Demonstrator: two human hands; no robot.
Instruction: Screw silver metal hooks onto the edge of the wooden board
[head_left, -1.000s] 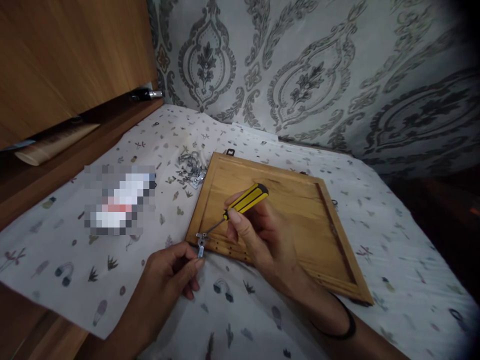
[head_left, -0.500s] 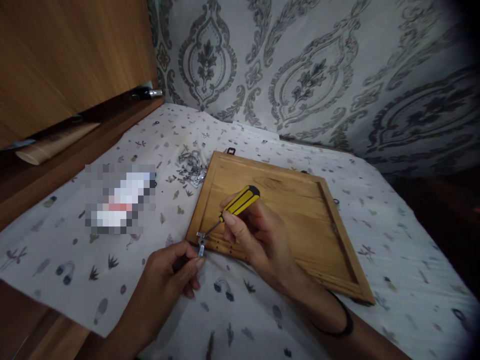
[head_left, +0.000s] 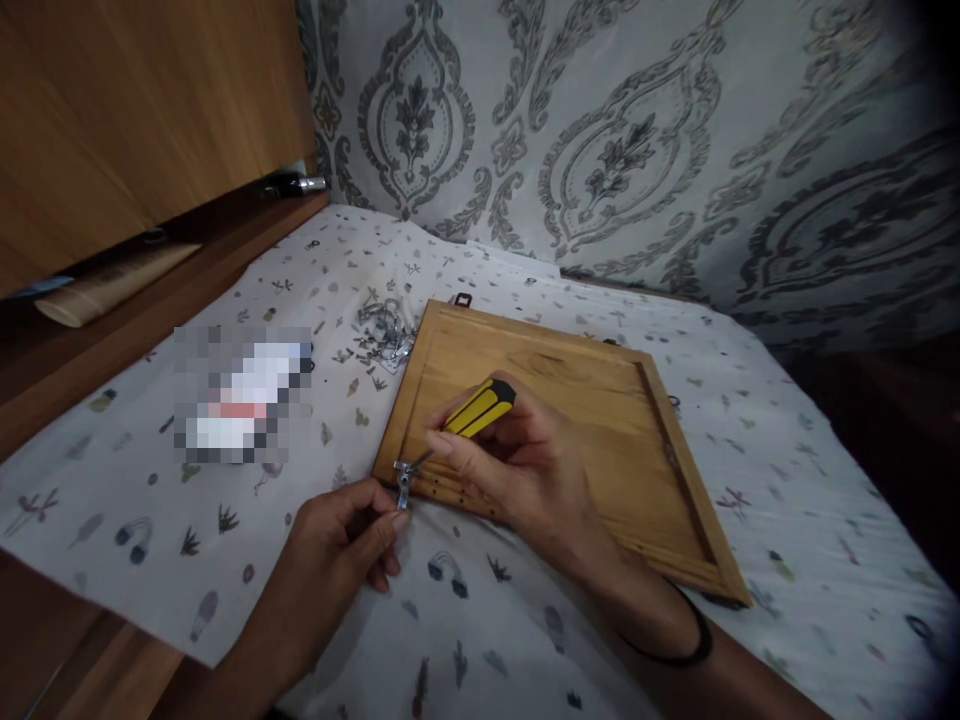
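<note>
A yellow-and-black screwdriver (head_left: 478,409) is gripped in my right hand (head_left: 525,470), its shaft slanting down to the left. The tip meets a small silver metal bracket (head_left: 404,480), which looks like a hinge or latch part. My left hand (head_left: 349,545) pinches the lower end of that bracket between thumb and fingers. The bracket's upper end lies over the near left corner of a framed wooden panel (head_left: 555,410). Small dark holes run along the panel's near edge. Any screw under the tip is too small to make out.
A pile of metal hardware (head_left: 386,332) lies on the patterned sheet (head_left: 300,560) left of the panel. A blurred-out white object (head_left: 240,400) is farther left. A wooden cabinet (head_left: 150,110) with a low shelf borders the left side, and a patterned wall (head_left: 525,130) stands behind.
My right hand has shifted slightly left, and the screwdriver handle has turned and tilted lower. The left hand still holds the bracket in nearly the same place.
</note>
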